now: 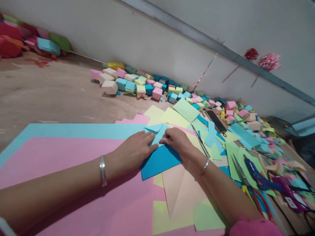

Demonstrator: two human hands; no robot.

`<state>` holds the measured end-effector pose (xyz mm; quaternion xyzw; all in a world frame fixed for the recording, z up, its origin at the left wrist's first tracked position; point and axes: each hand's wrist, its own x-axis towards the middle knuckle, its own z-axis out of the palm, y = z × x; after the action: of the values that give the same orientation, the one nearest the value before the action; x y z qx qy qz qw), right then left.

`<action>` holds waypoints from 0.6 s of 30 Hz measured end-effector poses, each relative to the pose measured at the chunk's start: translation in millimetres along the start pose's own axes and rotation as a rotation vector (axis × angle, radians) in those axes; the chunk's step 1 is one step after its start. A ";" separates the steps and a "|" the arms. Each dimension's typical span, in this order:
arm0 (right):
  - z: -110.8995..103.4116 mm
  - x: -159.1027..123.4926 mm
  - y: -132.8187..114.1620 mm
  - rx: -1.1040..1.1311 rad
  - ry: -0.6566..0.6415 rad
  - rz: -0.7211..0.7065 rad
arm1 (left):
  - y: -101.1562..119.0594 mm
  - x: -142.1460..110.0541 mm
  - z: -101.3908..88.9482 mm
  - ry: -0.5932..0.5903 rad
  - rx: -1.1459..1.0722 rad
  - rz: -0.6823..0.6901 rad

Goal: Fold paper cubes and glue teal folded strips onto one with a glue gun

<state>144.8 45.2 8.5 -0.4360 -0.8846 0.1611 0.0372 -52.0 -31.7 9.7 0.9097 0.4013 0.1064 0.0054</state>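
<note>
A small light blue paper (160, 132), partly folded, lies on a darker blue sheet (161, 163) in front of me. My left hand (135, 149) rests flat over its left side, fingers stretched out and pressing down. At the right edge, my right hand (176, 139) is closed, with thumb and curled fingers pinching the light blue paper. The fingertips hide part of the fold. Under my left forearm is a large pink sheet (98, 196) on top of a light blue sheet (73, 130). A creased peach sheet (182, 186) lies below my right wrist.
To the right are a pen-like craft knife (200, 140), scissors (251, 188), a blue glue gun (261, 177) and a phone (215, 121). Many small coloured paper boxes (130, 86) line the wall. Larger paper shapes (48, 46) sit far left. Paper flowers (270, 62) lean on the wall.
</note>
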 end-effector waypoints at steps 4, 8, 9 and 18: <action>-2.9 -1.8 1.4 0.018 -0.002 -0.056 | 2.1 1.1 -5.0 -0.056 0.047 -0.001; -10.4 -5.4 13.8 0.036 -0.011 -0.001 | 4.1 1.5 -7.5 -0.096 0.067 -0.018; -12.6 -6.6 18.2 0.038 -0.014 0.024 | 4.0 1.5 -7.0 -0.104 0.073 -0.014; -18.4 -10.6 33.6 0.047 -0.038 0.110 | -11.3 2.7 -8.7 -0.140 0.097 0.105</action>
<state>180.6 60.7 16.0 -0.4798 -0.8558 0.1920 0.0217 -60.2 -22.8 17.7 0.9339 0.3565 0.0231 -0.0162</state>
